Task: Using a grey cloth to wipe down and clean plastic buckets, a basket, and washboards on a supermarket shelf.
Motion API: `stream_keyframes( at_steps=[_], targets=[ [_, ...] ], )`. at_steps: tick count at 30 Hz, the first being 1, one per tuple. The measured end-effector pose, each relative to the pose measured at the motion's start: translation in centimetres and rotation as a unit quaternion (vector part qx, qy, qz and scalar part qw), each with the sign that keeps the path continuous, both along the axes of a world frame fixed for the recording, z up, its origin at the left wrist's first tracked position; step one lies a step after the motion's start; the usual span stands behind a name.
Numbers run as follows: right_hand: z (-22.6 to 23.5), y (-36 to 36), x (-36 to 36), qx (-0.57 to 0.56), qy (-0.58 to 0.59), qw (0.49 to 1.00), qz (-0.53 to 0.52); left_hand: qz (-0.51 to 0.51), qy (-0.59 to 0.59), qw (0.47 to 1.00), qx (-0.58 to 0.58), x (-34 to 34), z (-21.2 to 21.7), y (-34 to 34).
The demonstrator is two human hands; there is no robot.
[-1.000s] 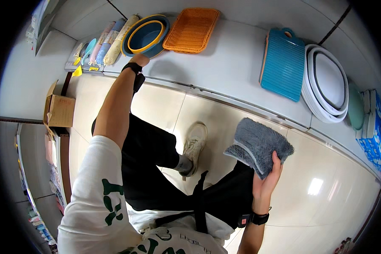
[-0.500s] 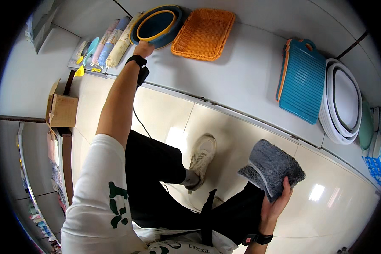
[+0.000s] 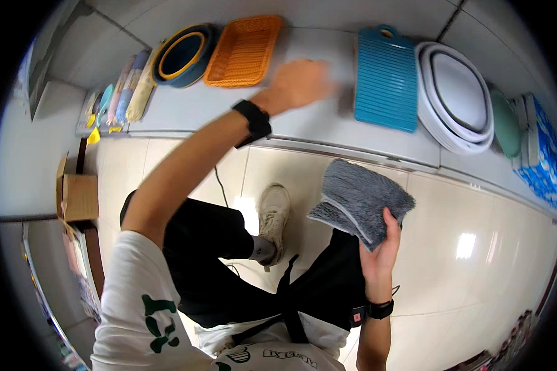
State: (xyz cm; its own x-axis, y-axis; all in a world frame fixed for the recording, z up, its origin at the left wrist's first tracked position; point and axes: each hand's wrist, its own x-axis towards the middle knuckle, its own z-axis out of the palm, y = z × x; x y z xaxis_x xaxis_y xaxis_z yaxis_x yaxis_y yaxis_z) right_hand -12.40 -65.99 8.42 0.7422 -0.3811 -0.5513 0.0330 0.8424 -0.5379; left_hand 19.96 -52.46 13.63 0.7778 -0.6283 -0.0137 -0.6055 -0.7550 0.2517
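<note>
My right hand [image 3: 381, 248] is closed on a folded grey plush cloth [image 3: 364, 196], held above the floor in front of the shelf. My left hand [image 3: 300, 85] is stretched out over the pale shelf [image 3: 312, 125], its fingers smeared by motion. It is between an orange woven basket [image 3: 244, 52] on its left and a blue ridged washboard [image 3: 387, 80] on its right. Whether its fingers hold anything cannot be made out.
Left of the basket are dark blue basins with yellow rims [image 3: 182, 59] and rolled patterned fabrics [image 3: 137, 93]. White basins [image 3: 463, 93] lean right of the washboard, then a green oval item [image 3: 507, 123] and a blue package [image 3: 541, 164]. A cardboard box [image 3: 80, 195] stands at left.
My left hand has left the blue basins and swung right along the shelf, past the basket. The view has shifted right. The grey cloth stays in my right hand.
</note>
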Motion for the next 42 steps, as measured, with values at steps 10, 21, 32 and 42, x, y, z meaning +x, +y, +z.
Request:
stream_keyframes(
  at_steps=[10,21,32,42],
  targets=[
    [2.2,0.3,-2.3,0.020,-0.043,0.999,-0.014,-0.174,-0.228,0.951,0.117,-4.2,-5.8,-9.5],
    [1.6,-0.2,-2.0,0.009,-0.061,0.998,-0.013,-0.210,-0.335,0.915,0.085,-1.7,1.7,-5.5],
    [1.6,-0.1,-1.2,0.009,-0.058,0.998,0.007,-0.046,-0.322,0.942,-0.086,4.2,4.2,-4.9],
    [1.6,-0.7,-1.7,0.021,-0.033,0.997,-0.059,-0.122,-0.480,0.868,-0.025,1.9,9.7,2.0]
  ],
)
